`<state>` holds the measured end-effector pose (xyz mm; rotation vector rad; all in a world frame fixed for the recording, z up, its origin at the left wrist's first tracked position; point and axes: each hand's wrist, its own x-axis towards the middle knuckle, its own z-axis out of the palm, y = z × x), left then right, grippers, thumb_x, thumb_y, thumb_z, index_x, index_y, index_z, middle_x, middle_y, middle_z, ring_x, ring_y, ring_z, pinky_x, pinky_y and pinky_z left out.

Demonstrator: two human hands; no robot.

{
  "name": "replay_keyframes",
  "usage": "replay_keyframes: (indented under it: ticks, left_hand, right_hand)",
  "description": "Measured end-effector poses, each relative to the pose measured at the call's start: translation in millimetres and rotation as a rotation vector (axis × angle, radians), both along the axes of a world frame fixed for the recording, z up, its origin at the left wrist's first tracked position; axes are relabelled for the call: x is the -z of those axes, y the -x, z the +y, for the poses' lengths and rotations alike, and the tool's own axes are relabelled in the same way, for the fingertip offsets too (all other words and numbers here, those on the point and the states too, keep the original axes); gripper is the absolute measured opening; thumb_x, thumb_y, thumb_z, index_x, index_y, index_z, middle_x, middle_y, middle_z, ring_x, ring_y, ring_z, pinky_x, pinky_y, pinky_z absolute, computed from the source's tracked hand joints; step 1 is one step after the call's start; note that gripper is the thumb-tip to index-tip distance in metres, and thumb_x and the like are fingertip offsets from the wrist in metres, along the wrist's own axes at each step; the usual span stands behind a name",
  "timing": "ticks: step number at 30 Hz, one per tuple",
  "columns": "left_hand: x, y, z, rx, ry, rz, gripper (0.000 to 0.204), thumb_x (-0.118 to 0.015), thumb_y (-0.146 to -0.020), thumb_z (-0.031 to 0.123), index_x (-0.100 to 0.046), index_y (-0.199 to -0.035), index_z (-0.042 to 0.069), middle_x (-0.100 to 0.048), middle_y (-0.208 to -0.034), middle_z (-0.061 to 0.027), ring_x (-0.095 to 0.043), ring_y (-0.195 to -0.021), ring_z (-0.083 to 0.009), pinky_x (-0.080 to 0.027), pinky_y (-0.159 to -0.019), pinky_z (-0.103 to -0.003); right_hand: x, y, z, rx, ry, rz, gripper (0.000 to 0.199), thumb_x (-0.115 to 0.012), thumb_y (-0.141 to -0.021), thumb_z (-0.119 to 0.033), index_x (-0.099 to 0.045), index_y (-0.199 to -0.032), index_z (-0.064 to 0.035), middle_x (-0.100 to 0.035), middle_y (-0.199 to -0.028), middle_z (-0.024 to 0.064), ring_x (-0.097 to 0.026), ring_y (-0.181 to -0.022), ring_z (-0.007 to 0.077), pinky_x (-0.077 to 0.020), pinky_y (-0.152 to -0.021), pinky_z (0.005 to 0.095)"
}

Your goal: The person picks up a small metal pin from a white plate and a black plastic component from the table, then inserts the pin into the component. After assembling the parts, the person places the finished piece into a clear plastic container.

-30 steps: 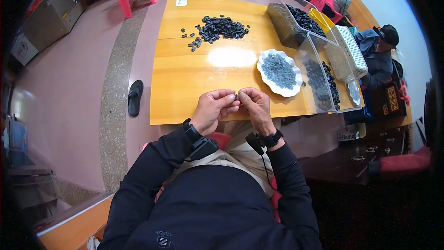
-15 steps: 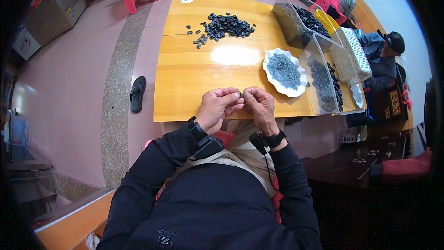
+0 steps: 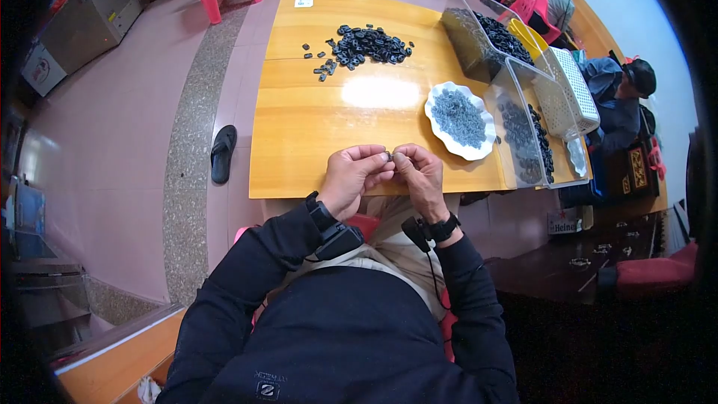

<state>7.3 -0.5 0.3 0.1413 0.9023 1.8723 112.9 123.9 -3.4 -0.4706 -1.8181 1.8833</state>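
Over the table's near edge, my left hand [image 3: 351, 178] and my right hand [image 3: 420, 176] meet, thumbs and fingers pinched together. Between the fingertips is a small dark piece [image 3: 389, 156], mostly covered, so its kind does not show. Both hands are closed on it. To the right of my hands stands a white scallop-edged plate [image 3: 441, 142] bearing a heap of small grey translucent pieces [image 3: 459, 117]. Farther off on the table lies a pile of small black oval pieces with holes [image 3: 372, 45], a few strewn at its left side.
Clear plastic bins [image 3: 510, 108] holding black parts line the right side of the yellow wooden table [image 3: 299, 120], beside a white perforated basket [image 3: 568, 90] and a yellow container [image 3: 527, 36]. Other people [image 3: 617, 97] sit beyond. A black slipper [image 3: 223, 153] lies on the floor at left.
Both hands stay pinched together on the small dark piece in nearly the same place. The view has shifted very slightly; the things on the table have not moved.
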Motion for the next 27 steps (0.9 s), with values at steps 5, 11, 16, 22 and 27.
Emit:
replay_keyframes:
  ticks: [5,11,16,22,27]
  left_hand:
    - [1.2,0.0,0.1,-0.005,0.001,0.018,0.019,-0.059,-0.09,0.004,-0.055,-0.107,-0.004,-0.063,-0.093,-0.0092,-0.065,-0.079,-0.0142,-0.057,-0.072,-0.023]
    - [1.2,-1.4,0.5,-0.026,0.017,0.033,0.019,-0.059,-0.09,0.004,-0.056,-0.107,-0.004,-0.064,-0.092,-0.009,-0.065,-0.078,-0.0139,-0.057,-0.071,-0.024]
    - [4.2,-1.8,0.5,-0.014,0.027,0.046,0.017,-0.06,-0.089,0.004,-0.057,-0.105,-0.004,-0.064,-0.09,-0.0086,-0.065,-0.077,-0.0137,-0.056,-0.071,-0.024]
    - [4.2,-4.1,2.0,-0.046,0.046,0.065,0.016,-0.061,-0.088,0.004,-0.059,-0.103,-0.003,-0.064,-0.088,-0.0078,-0.064,-0.075,-0.0131,-0.056,-0.07,-0.024]
    - [4.1,-3.2,3.1,-0.061,0.042,0.095,0.015,-0.062,-0.088,0.004,-0.06,-0.101,-0.003,-0.064,-0.087,-0.0073,-0.064,-0.074,-0.0131,-0.056,-0.071,-0.025]
  right_hand:
    - [1.7,1.1,1.2,-0.015,-0.032,0.006,0.01,-0.06,-0.092,-0.01,-0.063,-0.092,-0.0007,-0.061,-0.08,-0.0034,-0.053,-0.071,0.0022,-0.0443,-0.063,0.0164]
    - [1.5,1.9,1.4,-0.027,-0.03,-0.001,0.01,-0.06,-0.092,-0.01,-0.063,-0.091,-0.0004,-0.061,-0.078,-0.0036,-0.054,-0.069,0.0023,-0.045,-0.062,0.0167]
    - [2.5,2.2,-0.5,-0.022,-0.021,0.009,0.011,-0.06,-0.092,-0.01,-0.063,-0.091,-0.0002,-0.062,-0.077,-0.003,-0.055,-0.069,0.0026,-0.0457,-0.062,0.0169]
    - [4.7,3.5,-0.6,-0.009,-0.02,0.0,0.01,-0.06,-0.092,-0.009,-0.064,-0.09,0.0001,-0.063,-0.077,-0.002,-0.056,-0.069,0.0032,-0.0466,-0.062,0.0177]
    - [6.0,3.1,2.7,-0.023,-0.08,-0.004,0.011,-0.062,-0.091,-0.01,-0.065,-0.093,-0.0001,-0.063,-0.082,-0.0009,-0.057,-0.07,0.0038,-0.0498,-0.064,0.0179]
